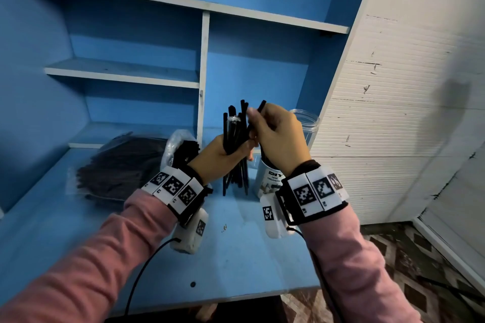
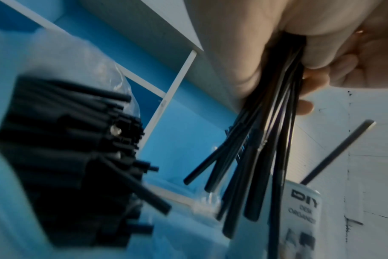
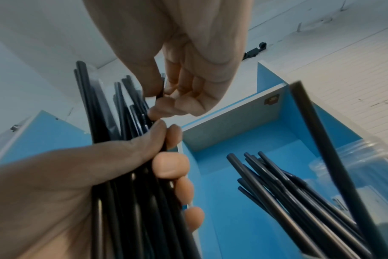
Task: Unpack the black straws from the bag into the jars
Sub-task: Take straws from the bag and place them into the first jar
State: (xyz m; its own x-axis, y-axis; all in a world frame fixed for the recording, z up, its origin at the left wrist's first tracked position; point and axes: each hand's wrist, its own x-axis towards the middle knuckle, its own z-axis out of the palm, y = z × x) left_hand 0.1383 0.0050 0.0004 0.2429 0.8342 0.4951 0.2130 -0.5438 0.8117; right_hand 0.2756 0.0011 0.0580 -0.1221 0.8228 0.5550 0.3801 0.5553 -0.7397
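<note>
2 hands [image 1: 223, 155] [image 1: 278, 136] over blue desk [image 1: 236, 257] — blue shelves [image 1: 126, 72], white wall [image 1: 406, 86]

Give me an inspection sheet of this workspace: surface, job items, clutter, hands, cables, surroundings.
Surface: blue desk, a few small crumbs near its middle.
Job's things: bundle of black straws held upright above the desk; open bag of straws lying at left; labelled jar already holding straws; clear jar behind it, contents not visible.
Clutter: nothing seen beyond the crumbs.
Grippers: left hand grips the bundle; right hand pinches a single straw at the bundle's top.
Cables: black cable runs from the left wrist unit over the desk; another hangs from the right wrist.
Surroundings: blue shelving behind; white ribbed wall panel at right; patterned floor.
</note>
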